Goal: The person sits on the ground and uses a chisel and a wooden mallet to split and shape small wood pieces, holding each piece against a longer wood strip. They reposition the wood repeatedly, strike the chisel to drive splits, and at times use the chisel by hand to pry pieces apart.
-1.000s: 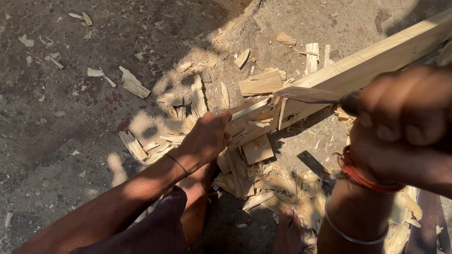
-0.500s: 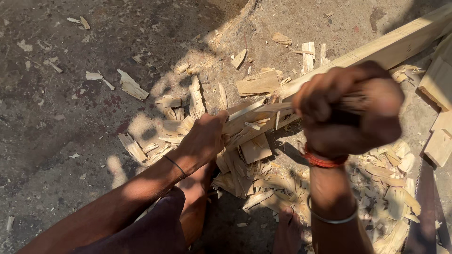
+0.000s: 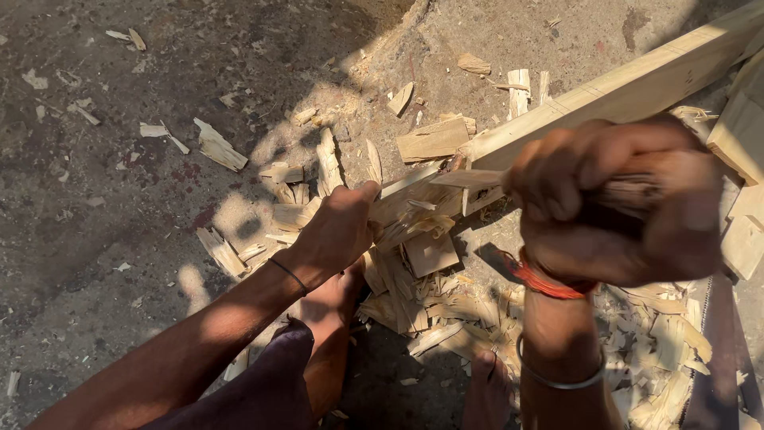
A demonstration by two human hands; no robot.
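A long pale wooden plank (image 3: 629,91) runs from the upper right down to the middle of the ground. My left hand (image 3: 338,231) grips its splintered lower end (image 3: 414,203) and pins it down. My right hand (image 3: 613,199), with a red thread and a metal bangle on its wrist, is closed around the wooden handle (image 3: 637,191) of a chopping tool. The tool's flat blade (image 3: 469,179) rests against the plank's edge, just right of my left hand. My bare feet (image 3: 485,390) show below, among the chips.
Several wood chips and shavings (image 3: 414,302) are heaped under the plank and scattered over the rough dirt ground (image 3: 119,239). More cut wooden pieces (image 3: 744,239) lie at the right edge. A dark strip (image 3: 716,366) lies at the lower right.
My right hand swung the tool in from the right and down onto the plank's edge. My left hand has stayed on the plank's end.
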